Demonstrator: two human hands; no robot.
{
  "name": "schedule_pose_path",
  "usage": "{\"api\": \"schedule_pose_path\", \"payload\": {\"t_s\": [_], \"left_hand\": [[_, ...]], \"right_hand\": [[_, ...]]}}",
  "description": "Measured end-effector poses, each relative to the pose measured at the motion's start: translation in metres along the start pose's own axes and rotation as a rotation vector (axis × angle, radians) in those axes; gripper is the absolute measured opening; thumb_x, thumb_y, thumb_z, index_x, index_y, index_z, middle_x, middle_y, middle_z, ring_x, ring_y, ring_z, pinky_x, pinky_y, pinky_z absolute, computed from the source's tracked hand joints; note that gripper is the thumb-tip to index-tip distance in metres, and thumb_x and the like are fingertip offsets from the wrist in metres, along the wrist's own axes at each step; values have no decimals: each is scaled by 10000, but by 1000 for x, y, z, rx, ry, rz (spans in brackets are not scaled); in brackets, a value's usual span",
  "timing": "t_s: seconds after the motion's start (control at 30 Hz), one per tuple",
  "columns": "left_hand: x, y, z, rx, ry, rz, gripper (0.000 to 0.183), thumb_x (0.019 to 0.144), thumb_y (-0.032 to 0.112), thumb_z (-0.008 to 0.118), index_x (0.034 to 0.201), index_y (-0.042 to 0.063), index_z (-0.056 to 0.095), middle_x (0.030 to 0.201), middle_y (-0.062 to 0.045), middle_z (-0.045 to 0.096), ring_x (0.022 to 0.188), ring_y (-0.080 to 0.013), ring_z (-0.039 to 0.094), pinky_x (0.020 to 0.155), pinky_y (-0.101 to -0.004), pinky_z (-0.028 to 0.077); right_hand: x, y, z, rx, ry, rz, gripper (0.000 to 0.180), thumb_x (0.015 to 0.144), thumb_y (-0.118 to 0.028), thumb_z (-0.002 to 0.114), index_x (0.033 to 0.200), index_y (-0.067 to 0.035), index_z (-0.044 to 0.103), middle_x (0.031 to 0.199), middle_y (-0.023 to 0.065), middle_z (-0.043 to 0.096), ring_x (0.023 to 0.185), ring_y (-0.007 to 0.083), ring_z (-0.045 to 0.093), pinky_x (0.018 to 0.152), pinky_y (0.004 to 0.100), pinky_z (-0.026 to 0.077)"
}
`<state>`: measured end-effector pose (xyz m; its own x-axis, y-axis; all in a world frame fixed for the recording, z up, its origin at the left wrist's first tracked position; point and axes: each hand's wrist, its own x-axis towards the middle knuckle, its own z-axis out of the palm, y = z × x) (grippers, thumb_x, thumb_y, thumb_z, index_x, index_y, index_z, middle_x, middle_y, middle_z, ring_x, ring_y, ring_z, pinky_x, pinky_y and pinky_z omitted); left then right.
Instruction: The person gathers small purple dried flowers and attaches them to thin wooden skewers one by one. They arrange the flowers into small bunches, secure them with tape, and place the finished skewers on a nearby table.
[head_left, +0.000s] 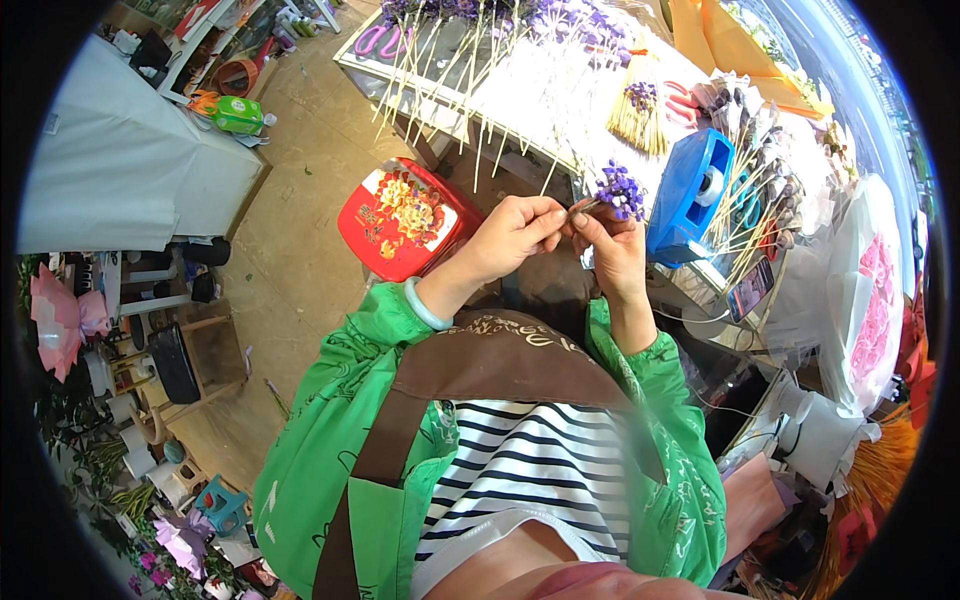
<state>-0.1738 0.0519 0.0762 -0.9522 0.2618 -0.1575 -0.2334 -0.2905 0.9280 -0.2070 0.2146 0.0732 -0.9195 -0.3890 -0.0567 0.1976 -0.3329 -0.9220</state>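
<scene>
A small bunch of purple dried flowers (621, 192) is held up over the table's near edge, its heads pointing to the right. My right hand (616, 251) pinches the short stems between thumb and fingers, just below the blossoms. At the other end of the stems, the thumb and forefinger of my left hand (521, 229) are pinched together; a bangle circles that wrist. Close to my right hand stands a blue tape dispenser (679, 214) with a roll of clear tape (709, 186). Long pale stems (480, 90) of more purple flowers overhang the table edge beyond my hands.
A tied bundle of straw-coloured stems (636, 120), pink-handled scissors (681, 105) and teal-handled scissors (746, 201) lie on the table (525, 97). A phone (750, 289) rests at its right corner. Left of my hands stands a red flowered box (401, 217). A wrapped pink bouquet (874, 315) is far right.
</scene>
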Motion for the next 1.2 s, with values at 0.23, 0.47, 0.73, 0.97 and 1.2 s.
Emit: {"api": "schedule_pose_path", "payload": {"t_s": [0.23, 0.47, 0.73, 0.97, 1.2], "left_hand": [[2, -5, 8, 279, 201, 250, 218, 919, 203, 511, 854, 4, 574, 644, 27, 539, 579, -48, 466, 516, -179, 366], [1, -1, -10, -230, -146, -139, 208, 927, 200, 501, 937, 19, 602, 675, 26, 537, 538, -16, 405, 481, -180, 330], [2, -2, 3, 268, 145, 177, 185, 899, 172, 547, 929, -1, 608, 708, 22, 558, 557, -15, 440, 501, -164, 350], [2, -4, -8, -598, -280, -169, 185, 919, 181, 509, 961, 15, 579, 713, 2, 547, 479, 3, 360, 419, -135, 266], [7, -12, 3, 43, 140, 53, 130, 883, 116, 567, 936, -2, 560, 728, 16, 544, 551, -31, 431, 505, -173, 349]], "right_hand": [[-1, 3, 4, -75, 69, -53, 139, 810, -59, 650, 931, 0, 615, 742, 14, 598, 587, 65, 512, 486, 200, 403], [-2, -3, 3, -57, -14, -46, 151, 807, -84, 663, 920, 9, 628, 689, 4, 592, 560, 65, 494, 492, 209, 392], [-1, 1, 2, -115, 78, -41, 138, 824, -51, 633, 923, 43, 615, 752, 52, 617, 603, 79, 535, 538, 201, 439], [6, -12, -5, 68, -212, 115, 128, 820, -38, 618, 930, 27, 611, 784, 67, 620, 656, 106, 561, 592, 228, 460], [5, 3, -1, -149, 117, 4, 64, 814, -48, 644, 814, -3, 598, 745, 38, 608, 543, 74, 521, 484, 200, 422]]}}
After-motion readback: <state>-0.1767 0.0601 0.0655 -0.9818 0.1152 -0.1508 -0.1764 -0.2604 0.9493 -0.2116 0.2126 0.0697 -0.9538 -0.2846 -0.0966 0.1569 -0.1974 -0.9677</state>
